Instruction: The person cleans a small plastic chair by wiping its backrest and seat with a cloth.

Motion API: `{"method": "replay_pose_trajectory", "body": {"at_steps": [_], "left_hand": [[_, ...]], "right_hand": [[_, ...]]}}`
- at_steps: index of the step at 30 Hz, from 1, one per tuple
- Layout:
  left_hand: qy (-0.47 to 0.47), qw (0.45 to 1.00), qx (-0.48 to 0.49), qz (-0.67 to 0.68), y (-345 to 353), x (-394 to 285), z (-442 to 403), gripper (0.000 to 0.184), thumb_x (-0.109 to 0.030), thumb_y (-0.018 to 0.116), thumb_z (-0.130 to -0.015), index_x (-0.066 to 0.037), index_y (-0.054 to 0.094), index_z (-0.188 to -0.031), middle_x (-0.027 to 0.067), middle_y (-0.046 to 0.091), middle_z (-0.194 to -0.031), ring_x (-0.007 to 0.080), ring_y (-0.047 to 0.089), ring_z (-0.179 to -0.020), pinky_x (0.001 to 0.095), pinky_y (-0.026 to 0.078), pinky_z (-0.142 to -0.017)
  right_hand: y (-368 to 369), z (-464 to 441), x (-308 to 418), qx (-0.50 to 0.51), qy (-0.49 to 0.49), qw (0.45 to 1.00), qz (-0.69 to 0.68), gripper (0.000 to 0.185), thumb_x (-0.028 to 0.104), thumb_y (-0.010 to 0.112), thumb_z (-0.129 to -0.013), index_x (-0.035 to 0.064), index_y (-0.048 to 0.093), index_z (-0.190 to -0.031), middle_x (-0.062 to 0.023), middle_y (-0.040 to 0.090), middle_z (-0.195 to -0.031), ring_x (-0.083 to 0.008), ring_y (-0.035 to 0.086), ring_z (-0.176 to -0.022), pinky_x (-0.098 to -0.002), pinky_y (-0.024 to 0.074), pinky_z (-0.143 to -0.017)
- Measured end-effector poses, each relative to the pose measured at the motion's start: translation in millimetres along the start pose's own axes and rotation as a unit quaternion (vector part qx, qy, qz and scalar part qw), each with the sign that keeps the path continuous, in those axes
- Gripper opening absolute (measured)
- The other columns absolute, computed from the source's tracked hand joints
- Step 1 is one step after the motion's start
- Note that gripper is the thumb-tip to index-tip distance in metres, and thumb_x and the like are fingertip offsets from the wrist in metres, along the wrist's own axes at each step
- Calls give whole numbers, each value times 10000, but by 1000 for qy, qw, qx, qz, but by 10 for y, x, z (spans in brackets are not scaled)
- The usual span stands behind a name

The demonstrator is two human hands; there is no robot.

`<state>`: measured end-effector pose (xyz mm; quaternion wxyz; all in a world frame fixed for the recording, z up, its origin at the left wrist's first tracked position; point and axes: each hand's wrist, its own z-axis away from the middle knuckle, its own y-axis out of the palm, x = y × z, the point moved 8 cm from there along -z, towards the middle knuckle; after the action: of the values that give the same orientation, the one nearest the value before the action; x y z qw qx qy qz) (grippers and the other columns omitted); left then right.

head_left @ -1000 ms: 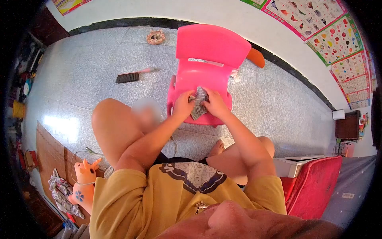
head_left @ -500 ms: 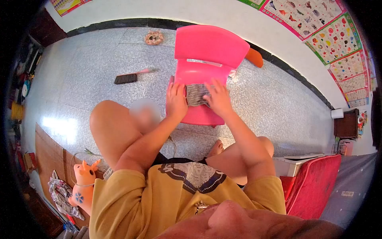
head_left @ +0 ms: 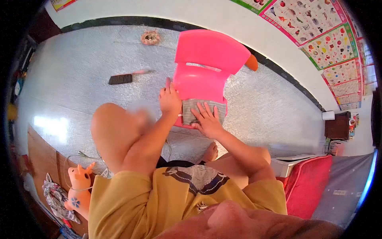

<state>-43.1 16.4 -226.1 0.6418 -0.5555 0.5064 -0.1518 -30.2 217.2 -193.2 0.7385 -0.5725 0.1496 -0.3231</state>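
Looking down from head height, a seated person in a mustard-yellow T-shirt (head_left: 127, 199) leans bare arms toward a small pink plastic chair (head_left: 201, 81) on a pale speckled floor (head_left: 91, 55). A grey striped cloth (head_left: 188, 110) lies spread flat across the front part of the chair's seat. The right hand (head_left: 207, 120) presses on it, open, palm down, with fingers spread over the fabric; it is not gripping. The left hand (head_left: 170, 100) is on the chair's left side, beside the cloth, by the armrest; the view is too poor to tell whether its fingers close around the armrest or simply lie on it.

On the floor to the left of the chair is a brush (head_left: 120, 79) with dark bristles and a pale pink handle. Farther back, near the wall (head_left: 159, 8), sits a small ring-shaped object (head_left: 150, 38). An orange object (head_left: 251, 63) shows behind the chair's backrest. Picture posters (head_left: 302, 20) line the wall at upper right. At lower left stands an orange animal toy (head_left: 80, 179), near a crumpled patterned cloth (head_left: 55, 197); at lower right is a red cushion (head_left: 308, 187).
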Motion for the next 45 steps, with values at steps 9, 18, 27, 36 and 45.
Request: {"method": "replay_pose_trajectory", "body": {"at_steps": [9,18,27,36,45], "left_hand": [[20,1000,-5,19,-29,37,12,513,-232,594,-996,-22,528,-1459,136,660,-1325,371,530,-1272,526,469,-1005],[28,998,-45,34,80,80,11,508,-210,595,-986,-12,535,-1451,164,660,-1327,391,536,-1263,531,469,-1030],[19,998,-40,40,-17,44,27,494,-202,612,-967,-37,554,-1429,151,661,-1323,394,549,-1248,523,486,-1003],[18,999,-43,25,-1,47,33,503,-211,601,-975,-31,542,-1441,144,652,-1303,377,530,-1275,549,483,-973],[17,1000,-13,20,-17,59,1,506,-176,617,-960,-19,532,-1434,148,595,-1434,397,562,-1213,529,501,-1001]], "right_hand": [[-138,-1229,-367,-166,58,984,8,690,597,461,-1033,241,385,-1620,-95,235,-1732,-365,173,-1599,-679,89,-1243],[-117,-1264,-361,-173,56,983,10,725,576,458,-1041,123,393,-1604,-127,276,-1713,-336,208,-1594,-595,138,-1273],[52,124,232,-67,-11,997,-30,676,471,544,-1045,83,410,-1582,-150,337,-1682,-350,274,-1572,-516,197,-1277],[-16,-500,-54,-134,23,988,-71,646,459,520,-1061,90,418,-1581,-140,351,-1678,-338,273,-1574,-512,193,-1277],[-259,-1385,-569,-252,107,962,13,785,528,553,-1013,40,359,-1597,-177,228,-1719,-359,177,-1598,-566,141,-1282]]}}
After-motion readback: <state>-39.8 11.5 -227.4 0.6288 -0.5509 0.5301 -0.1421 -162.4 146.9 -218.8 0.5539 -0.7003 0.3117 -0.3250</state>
